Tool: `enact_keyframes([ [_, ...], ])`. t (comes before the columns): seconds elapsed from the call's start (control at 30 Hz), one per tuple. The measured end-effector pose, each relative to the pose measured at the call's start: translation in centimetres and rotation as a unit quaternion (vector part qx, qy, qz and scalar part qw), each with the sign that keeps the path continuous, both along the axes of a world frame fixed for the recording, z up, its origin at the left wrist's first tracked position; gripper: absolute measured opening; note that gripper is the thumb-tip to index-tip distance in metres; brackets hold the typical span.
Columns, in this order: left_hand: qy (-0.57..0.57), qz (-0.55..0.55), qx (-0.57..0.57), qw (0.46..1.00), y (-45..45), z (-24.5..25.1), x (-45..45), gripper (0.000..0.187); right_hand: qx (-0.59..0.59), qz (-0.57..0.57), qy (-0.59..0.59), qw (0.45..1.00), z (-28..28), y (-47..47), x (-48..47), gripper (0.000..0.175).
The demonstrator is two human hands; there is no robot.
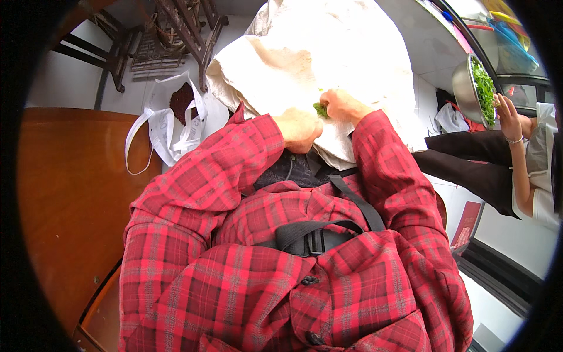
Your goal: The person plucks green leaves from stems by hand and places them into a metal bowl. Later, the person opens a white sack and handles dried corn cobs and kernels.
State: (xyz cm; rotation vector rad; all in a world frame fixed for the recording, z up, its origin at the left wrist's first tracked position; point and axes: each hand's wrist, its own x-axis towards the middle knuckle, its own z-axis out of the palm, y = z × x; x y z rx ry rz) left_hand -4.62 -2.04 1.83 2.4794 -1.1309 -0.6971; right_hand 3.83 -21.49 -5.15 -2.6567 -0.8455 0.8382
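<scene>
A large white cloth or sack (pixel 281 61) spreads over my lap and away from me, its far part washed out by glare. My right hand (pixel 345 105) is curled against it, holding a small bunch of green leaves (pixel 321 110). Just to the left and nearer to my body, my left hand (pixel 301 130) is curled over the cloth's near edge. Its fingertips are turned away, so whether it grips the cloth is hidden.
A white carrier bag (pixel 165 127) with dark red-brown contents sits on the floor at left, beside a wooden panel (pixel 74 176) and a dark metal stand (pixel 184 31). At right, another person's hand (pixel 509 116) is at a steel bowl (pixel 464 88) of green leaves (pixel 483 90).
</scene>
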Motion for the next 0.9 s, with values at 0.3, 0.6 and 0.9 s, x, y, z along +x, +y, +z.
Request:
enact_keyframes([
  [0.3,-0.006,-0.027,0.017,0.999,-0.3,-1.2,0.0,0.018,-0.124,-0.098,-0.097,0.983,1.0,2.0,-2.1,0.038],
  [0.6,-0.003,-0.031,0.020,0.999,-0.7,-2.0,0.0,0.015,0.008,-0.190,-0.152,0.970,-2.5,3.4,-4.0,0.015],
  [0.9,-0.060,-0.032,-0.038,0.997,0.4,-1.2,0.3,0.019,0.173,-0.333,-0.110,0.920,-1.2,1.8,-2.6,0.011],
])
